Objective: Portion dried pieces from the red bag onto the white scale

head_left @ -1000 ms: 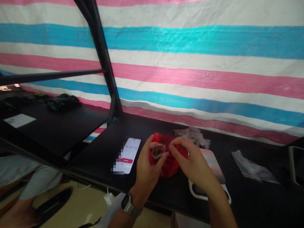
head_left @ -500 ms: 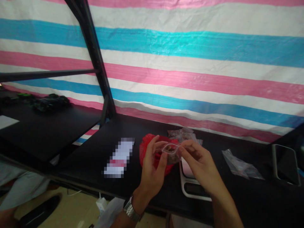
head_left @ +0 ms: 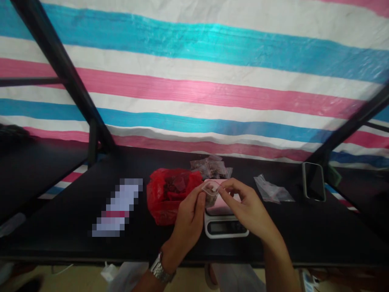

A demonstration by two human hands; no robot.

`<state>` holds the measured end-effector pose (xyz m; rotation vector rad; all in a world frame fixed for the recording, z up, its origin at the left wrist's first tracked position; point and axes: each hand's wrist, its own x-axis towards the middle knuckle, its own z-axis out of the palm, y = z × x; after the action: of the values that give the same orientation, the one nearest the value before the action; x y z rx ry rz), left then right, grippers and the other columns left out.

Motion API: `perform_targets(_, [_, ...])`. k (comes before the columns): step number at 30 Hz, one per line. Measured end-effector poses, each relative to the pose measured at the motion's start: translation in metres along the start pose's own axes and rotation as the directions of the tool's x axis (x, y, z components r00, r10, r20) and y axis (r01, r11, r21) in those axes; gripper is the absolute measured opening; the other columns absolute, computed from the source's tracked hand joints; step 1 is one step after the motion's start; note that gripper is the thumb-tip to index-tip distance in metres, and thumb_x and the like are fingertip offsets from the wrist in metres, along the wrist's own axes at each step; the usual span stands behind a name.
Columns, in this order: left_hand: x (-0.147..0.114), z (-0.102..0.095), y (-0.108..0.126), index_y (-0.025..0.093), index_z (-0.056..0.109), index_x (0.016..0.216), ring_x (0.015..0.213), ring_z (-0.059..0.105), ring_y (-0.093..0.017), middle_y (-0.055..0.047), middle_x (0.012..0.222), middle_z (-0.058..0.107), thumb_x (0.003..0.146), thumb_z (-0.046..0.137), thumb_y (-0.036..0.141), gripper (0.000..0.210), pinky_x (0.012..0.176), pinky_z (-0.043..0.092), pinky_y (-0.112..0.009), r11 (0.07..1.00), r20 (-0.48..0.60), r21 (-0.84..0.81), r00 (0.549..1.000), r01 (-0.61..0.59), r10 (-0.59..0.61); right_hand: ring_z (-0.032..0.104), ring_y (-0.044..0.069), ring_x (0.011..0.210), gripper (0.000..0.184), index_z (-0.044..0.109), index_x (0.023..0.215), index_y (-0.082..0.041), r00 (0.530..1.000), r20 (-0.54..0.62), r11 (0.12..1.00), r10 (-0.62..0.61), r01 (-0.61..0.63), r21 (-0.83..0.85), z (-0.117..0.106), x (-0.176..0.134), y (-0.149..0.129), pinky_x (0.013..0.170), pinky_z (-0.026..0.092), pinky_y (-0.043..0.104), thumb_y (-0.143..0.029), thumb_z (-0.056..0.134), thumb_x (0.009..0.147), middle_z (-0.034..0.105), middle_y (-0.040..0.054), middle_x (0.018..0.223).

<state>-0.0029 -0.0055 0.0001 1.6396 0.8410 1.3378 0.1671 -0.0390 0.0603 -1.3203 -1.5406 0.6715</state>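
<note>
Both my hands hold a small clear zip bag with brownish bits in it, its mouth spread into an oval. My left hand pinches the bag's left edge; a metal-band watch is on that wrist. The right edge is pinched by the fingers of my right hand. Beneath the bag is a white digital scale with a pinkish top, partly covered by my right hand. Beside my left hand stands an open red plastic bag with dark reddish-brown pieces inside.
Several filled clear bags lie behind the scale. To the right are flat clear bags and a phone. A blurred-out paper lies at left. Black frame posts rise at both sides before a striped sheet.
My view has turned to the right, so the table things appear further left. The zip bag's mouth has narrowed, and it hangs over the scale's top now. Both hands still grip it.
</note>
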Motion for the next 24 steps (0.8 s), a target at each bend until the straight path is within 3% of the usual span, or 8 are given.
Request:
perform_targets(3, [-0.003, 0.003, 0.002, 0.022, 0.076, 0.125, 0.115, 0.077, -0.02, -0.008, 0.125, 0.081, 0.11, 0.048, 0.04, 0.037, 0.102, 0.059, -0.03, 0.995, -0.021, 0.077, 0.998, -0.057, 0.059, 0.06, 0.017, 0.08, 0.012, 0.076, 0.093, -0.023, 1.0, -0.019, 1.0, 0.005, -0.006, -0.019, -0.007, -0.002, 0.0, 0.078, 0.046, 0.03, -0.03, 0.067, 0.098, 0.071, 0.0001, 0.088])
perform_targets(8, [-0.008, 0.005, 0.0, 0.022, 0.078, 0.116, 0.102, 0.079, -0.019, -0.006, 0.112, 0.084, 0.11, 0.049, 0.038, 0.034, 0.093, 0.061, -0.028, 0.986, -0.054, 0.152, 0.996, -0.068, 0.077, 0.064, 0.019, 0.083, 0.019, 0.073, 0.091, -0.021, 0.999, -0.032, 0.995, 0.044, -0.041, 0.088, -0.012, -0.002, 0.009, 0.08, 0.049, 0.032, -0.038, 0.066, 0.097, 0.072, 0.0023, 0.087])
perform_targets(11, [-0.008, 0.003, -0.003, 0.022, 0.076, 0.111, 0.09, 0.077, -0.017, -0.003, 0.101, 0.083, 0.109, 0.049, 0.035, 0.03, 0.085, 0.06, -0.026, 0.977, -0.136, 0.208, 0.988, -0.04, 0.069, 0.066, 0.02, 0.08, 0.025, 0.071, 0.09, -0.021, 0.984, -0.117, 0.987, 0.131, -0.118, 0.108, -0.011, 0.003, 0.024, 0.076, 0.051, 0.033, -0.044, 0.065, 0.095, 0.073, 0.0038, 0.085])
perform_targets(14, [-0.007, -0.001, -0.004, 0.022, 0.074, 0.104, 0.087, 0.074, -0.016, -0.003, 0.097, 0.079, 0.109, 0.05, 0.03, 0.026, 0.081, 0.058, -0.026, 0.953, -0.192, 0.292, 0.97, -0.087, 0.147, 0.069, 0.023, 0.078, 0.028, 0.071, 0.09, -0.02, 0.95, -0.228, 0.977, 0.212, -0.206, 0.051, -0.009, 0.008, 0.042, 0.076, 0.052, 0.035, -0.047, 0.064, 0.092, 0.075, 0.0061, 0.084])
perform_targets(16, [-0.004, -0.004, -0.007, 0.022, 0.073, 0.102, 0.088, 0.074, -0.016, -0.003, 0.096, 0.078, 0.108, 0.05, 0.027, 0.024, 0.082, 0.057, -0.027, 0.916, -0.157, 0.374, 0.964, -0.143, 0.215, 0.07, 0.026, 0.084, 0.026, 0.073, 0.088, -0.021, 0.938, -0.279, 0.969, 0.204, -0.234, -0.078, -0.008, 0.009, 0.053, 0.083, 0.053, 0.039, -0.044, 0.062, 0.091, 0.077, 0.0082, 0.087])
perform_targets(20, [0.001, -0.011, -0.019, 0.02, 0.073, 0.101, 0.094, 0.073, -0.022, -0.006, 0.099, 0.079, 0.104, 0.053, 0.02, 0.02, 0.089, 0.055, -0.034, 0.757, -0.013, 0.606, 0.948, -0.245, 0.318, 0.067, 0.032, 0.099, 0.03, 0.079, 0.097, -0.02, 0.904, -0.424, 0.911, 0.057, -0.221, -0.348, -0.008, 0.011, 0.065, 0.098, 0.049, 0.048, -0.042, 0.059, 0.091, 0.078, 0.0135, 0.1])
perform_targets(24, [0.006, -0.019, -0.034, 0.018, 0.075, 0.102, 0.095, 0.072, -0.028, -0.009, 0.101, 0.079, 0.1, 0.054, 0.015, 0.021, 0.088, 0.054, -0.041, 0.62, 0.036, 0.763, 0.97, -0.182, 0.241, 0.069, 0.033, 0.106, 0.037, 0.079, 0.101, -0.018, 0.832, -0.553, 0.909, 0.04, -0.26, -0.326, -0.017, 0.014, 0.073, 0.103, 0.048, 0.05, -0.044, 0.054, 0.092, 0.079, 0.0174, 0.108])
